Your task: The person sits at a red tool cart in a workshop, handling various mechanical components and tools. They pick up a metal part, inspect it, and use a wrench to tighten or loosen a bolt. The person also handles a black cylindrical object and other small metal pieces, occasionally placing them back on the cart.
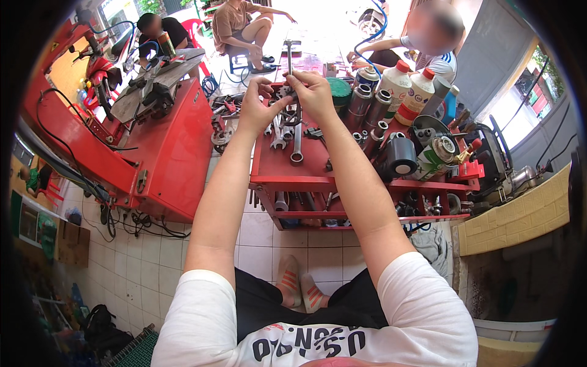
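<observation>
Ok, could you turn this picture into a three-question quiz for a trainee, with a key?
1. True or false: the person's left hand and right hand are close together at the red cart.
2. Multiple choice: what colour are the caps on the white bottles? A) blue B) red C) green
3. Fill in: the wrenches lie to the ____ of those bottles.

Key: 1. True. 2. B. 3. Left.

We see: red cabinet [174, 153] left of the grip | red-capped bottles [394, 85] right of it | brown-shirted person [230, 25] beyond it
</observation>
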A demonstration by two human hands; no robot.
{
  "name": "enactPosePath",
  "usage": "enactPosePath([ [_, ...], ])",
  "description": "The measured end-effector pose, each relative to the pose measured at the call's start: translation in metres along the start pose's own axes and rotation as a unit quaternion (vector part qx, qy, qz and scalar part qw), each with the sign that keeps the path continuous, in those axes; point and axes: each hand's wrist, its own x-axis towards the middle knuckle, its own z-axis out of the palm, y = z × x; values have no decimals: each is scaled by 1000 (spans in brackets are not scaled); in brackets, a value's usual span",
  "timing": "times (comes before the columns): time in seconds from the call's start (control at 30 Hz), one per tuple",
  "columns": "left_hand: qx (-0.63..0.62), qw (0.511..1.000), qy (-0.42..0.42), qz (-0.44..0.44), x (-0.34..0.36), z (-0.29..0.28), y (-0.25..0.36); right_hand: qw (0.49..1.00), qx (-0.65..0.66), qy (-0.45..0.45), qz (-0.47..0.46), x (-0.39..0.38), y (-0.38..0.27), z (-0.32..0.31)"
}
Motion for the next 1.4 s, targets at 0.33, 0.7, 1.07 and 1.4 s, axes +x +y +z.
enactPosePath([
  [0.33, -11, 999, 44, 2, 3, -3, -6, 1000, -2, 11, 4, 0, -2, 3],
  [0.7, -24, 992, 107, -59, 7, -7, -12, 1000, -1, 13, 13, 0, -3, 4],
  [1.07, 18, 997, 78, -1, 5, -4, -12, 999, 29, 22, 31, 1, -4, 4],
  [1.4, 21, 1000, 7, 21, 1, -1, 0, 1000, 5, 25, 3, -1, -3, 0],
])
